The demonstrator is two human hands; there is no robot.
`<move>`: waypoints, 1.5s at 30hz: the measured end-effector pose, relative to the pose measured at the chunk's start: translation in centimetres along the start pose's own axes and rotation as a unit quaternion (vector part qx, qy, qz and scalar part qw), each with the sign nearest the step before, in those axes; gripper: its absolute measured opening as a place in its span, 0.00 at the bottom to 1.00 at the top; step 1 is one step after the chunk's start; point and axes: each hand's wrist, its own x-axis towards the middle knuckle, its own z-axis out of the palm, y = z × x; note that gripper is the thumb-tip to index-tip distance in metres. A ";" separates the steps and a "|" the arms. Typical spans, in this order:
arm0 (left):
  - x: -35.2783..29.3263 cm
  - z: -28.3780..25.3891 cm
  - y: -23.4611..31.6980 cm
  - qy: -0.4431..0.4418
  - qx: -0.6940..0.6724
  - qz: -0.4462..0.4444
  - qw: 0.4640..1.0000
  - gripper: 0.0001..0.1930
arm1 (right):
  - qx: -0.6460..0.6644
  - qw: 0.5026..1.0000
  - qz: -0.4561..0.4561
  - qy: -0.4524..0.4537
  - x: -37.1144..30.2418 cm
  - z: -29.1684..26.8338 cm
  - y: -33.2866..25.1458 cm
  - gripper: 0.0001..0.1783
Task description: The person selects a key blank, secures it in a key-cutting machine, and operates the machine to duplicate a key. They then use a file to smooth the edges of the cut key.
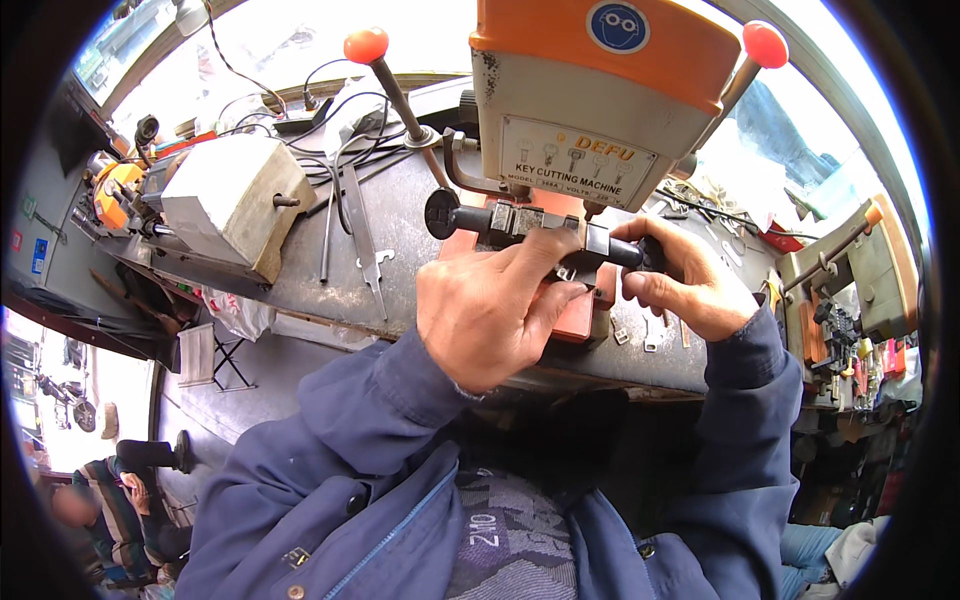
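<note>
A key cutting machine [560, 110], orange on top and grey below, stands on the bench in front of me. Under its head sits a metal clamp carriage [515, 222] with a black round knob at each end. My left hand [495, 305] is closed at the front of the carriage, thumb and forefinger pinching a small metal key [565, 273], mostly covered by the fingers. With my right hand [692, 278] I grip the right-hand black knob [651, 254] between thumb and fingers. The left black knob [441, 214] is untouched. The cutter tips against the clamp are partly hidden.
Red-balled levers [367, 45] rise on both sides of the machine. A grey boxy machine [232, 205] stands left, beside black cables and a long flat metal blade [362, 240]. Loose key blanks [650, 335] lie right of the base. A person [115, 510] sits far lower left.
</note>
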 end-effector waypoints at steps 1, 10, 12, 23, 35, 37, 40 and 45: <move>0.0 0.1 0.0 0.008 0.011 0.012 1.000 0.21 | 0.022 1.000 0.016 -0.013 0.0 0.0 0.2 0.38; -1.3 -0.5 -0.4 0.018 -0.044 0.018 0.999 0.15 | -0.086 0.984 -0.109 0.111 -0.4 1.6 1.0 0.35; -1.4 -0.7 -0.5 0.015 -0.032 0.031 0.999 0.13 | -0.157 0.958 -0.167 0.173 -0.6 2.2 0.9 0.32; -1.6 -2.1 -0.4 -0.072 0.030 0.044 0.996 0.18 | 0.093 0.979 -0.033 0.176 -0.6 3.6 2.2 0.24; -1.9 -1.7 -1.1 -0.031 -0.019 0.084 0.996 0.19 | 0.034 0.968 -0.102 0.228 -0.3 4.2 3.4 0.18; -2.0 -1.6 -1.4 -0.025 -0.028 0.095 0.995 0.19 | -0.209 0.915 -0.168 0.301 -0.1 4.6 3.7 0.17; -2.5 -1.5 -1.9 -0.011 -0.037 0.116 0.992 0.18 | -0.121 0.934 -0.173 0.287 -0.1 4.6 3.7 0.13; -2.7 -1.5 -2.3 0.022 -0.059 0.157 0.986 0.17 | 0.166 0.965 0.045 0.196 -0.5 3.5 2.7 0.34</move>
